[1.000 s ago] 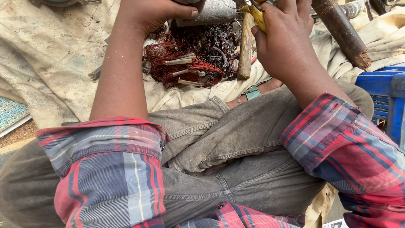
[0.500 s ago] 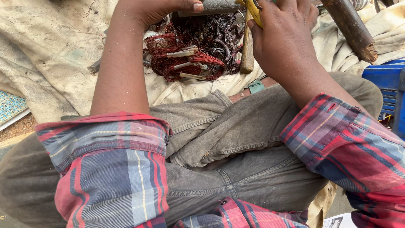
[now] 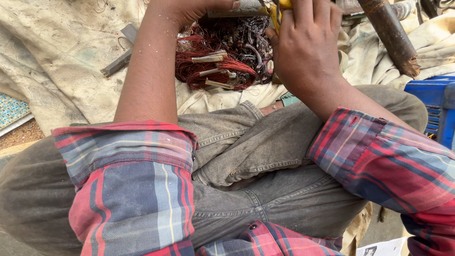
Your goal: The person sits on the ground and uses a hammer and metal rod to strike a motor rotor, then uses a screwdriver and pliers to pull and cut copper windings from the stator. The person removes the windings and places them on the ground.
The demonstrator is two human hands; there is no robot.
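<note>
The top edge cuts off most of your left hand (image 3: 189, 7), so you can't see how its fingers sit on the grey bar (image 3: 237, 7) above the wire bundle (image 3: 222, 57). Your right hand (image 3: 305, 47) covers the yellow tool (image 3: 277, 12) beside the bundle; only a sliver shows, and its working end is hidden. The rusty pipe (image 3: 388, 38) right of the bundle runs out of frame. The blue crate (image 3: 433, 106) further right is cut by the edge.
</note>
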